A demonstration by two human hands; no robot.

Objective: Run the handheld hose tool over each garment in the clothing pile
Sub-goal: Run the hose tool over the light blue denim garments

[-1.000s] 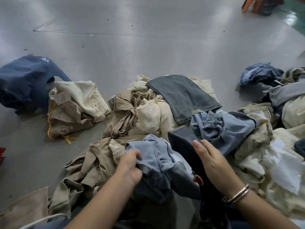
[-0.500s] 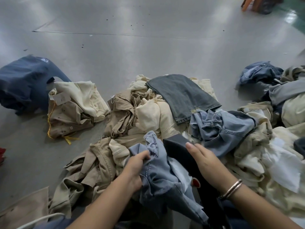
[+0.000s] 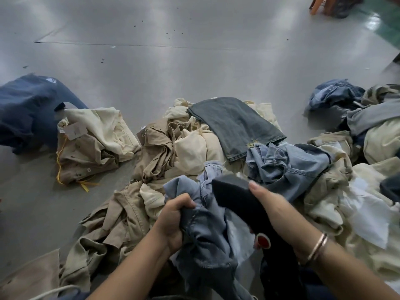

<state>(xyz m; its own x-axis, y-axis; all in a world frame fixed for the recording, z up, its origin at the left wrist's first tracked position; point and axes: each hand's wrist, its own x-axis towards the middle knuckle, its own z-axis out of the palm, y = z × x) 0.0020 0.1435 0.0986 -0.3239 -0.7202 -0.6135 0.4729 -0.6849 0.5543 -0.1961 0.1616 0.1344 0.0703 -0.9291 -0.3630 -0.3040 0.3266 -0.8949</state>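
Note:
My left hand (image 3: 173,221) grips a bunched light-blue denim garment (image 3: 207,239) near the bottom centre. My right hand (image 3: 275,211) holds the black handheld hose tool (image 3: 240,200), whose flat dark head lies against the denim; a red button (image 3: 263,241) shows on its handle. The clothing pile (image 3: 190,146) of beige, cream and denim garments spreads on the grey floor just beyond both hands. A dark grey pair of jeans (image 3: 236,124) lies flat on top of the pile.
A small beige and cream heap with a yellow cord (image 3: 91,139) sits at left beside a dark blue garment (image 3: 26,111). More denim and cream clothes (image 3: 368,131) crowd the right side. Orange stool legs (image 3: 320,5) stand far back right. Bare floor stretches behind.
My left hand has pulled the denim garment up and toward me. The tool head in my right hand has slid forward along the fabric.

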